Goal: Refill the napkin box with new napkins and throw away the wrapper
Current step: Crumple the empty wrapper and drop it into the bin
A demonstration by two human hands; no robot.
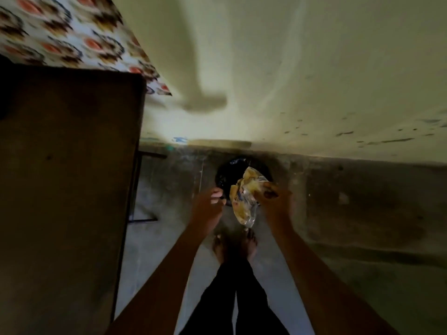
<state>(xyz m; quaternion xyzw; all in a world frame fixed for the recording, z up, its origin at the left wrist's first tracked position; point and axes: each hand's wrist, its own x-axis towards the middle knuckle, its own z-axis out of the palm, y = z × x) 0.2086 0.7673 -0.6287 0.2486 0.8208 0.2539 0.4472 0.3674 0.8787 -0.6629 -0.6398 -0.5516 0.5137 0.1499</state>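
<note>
Crumpled clear plastic wrapper [244,199] hung from the right hand [275,199] above the round black-lined bin [223,175], left hand [209,201] just beside, brown wooden table [65,177] at left, bin against the wall [290,68].

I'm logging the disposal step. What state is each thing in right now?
wrapper: crumpled, held above the bin, not yet dropped
bin: open, lined with a black bag
right hand: gripping the wrapper
left hand: fingers curled at the bin's rim; hold unclear
</note>
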